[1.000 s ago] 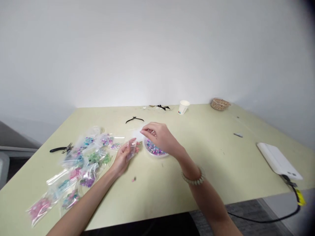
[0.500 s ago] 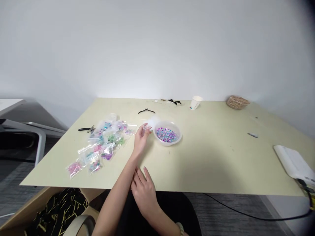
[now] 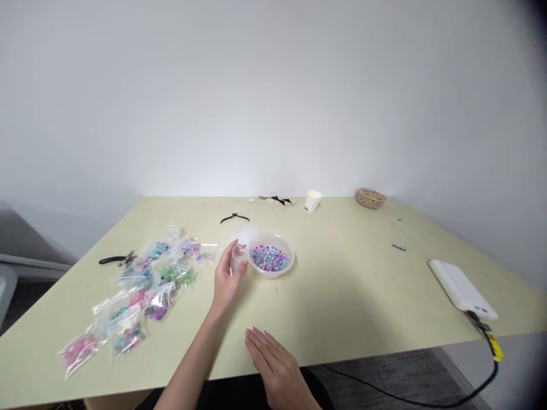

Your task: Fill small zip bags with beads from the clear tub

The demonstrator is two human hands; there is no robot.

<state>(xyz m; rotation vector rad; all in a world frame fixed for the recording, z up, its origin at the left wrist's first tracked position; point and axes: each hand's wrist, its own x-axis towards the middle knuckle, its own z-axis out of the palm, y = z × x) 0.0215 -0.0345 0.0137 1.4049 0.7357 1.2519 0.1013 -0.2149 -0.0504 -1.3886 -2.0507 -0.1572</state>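
While a pale counter [image 3: 354, 273] spreads below, a whitish bowl [image 3: 272, 275] stands on it; the right hand [image 3: 277, 365] extends flat near the front edge, fingers straight, side by side; the left hand [image 3: 226, 279] has its grip clamped on a clear bag [image 3: 238, 259] just left of the bowl, which holds beads [image 3: 269, 258].

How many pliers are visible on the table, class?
2: one black-handled pair left of the bead bags, another pair beyond the bowl. Others may be hidden.

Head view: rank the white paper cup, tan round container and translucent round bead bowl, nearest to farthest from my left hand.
1. Bead bowl, just right of your left hand.
2. Paper cup, farther back and right.
3. Tan container, right of the cup, at back.
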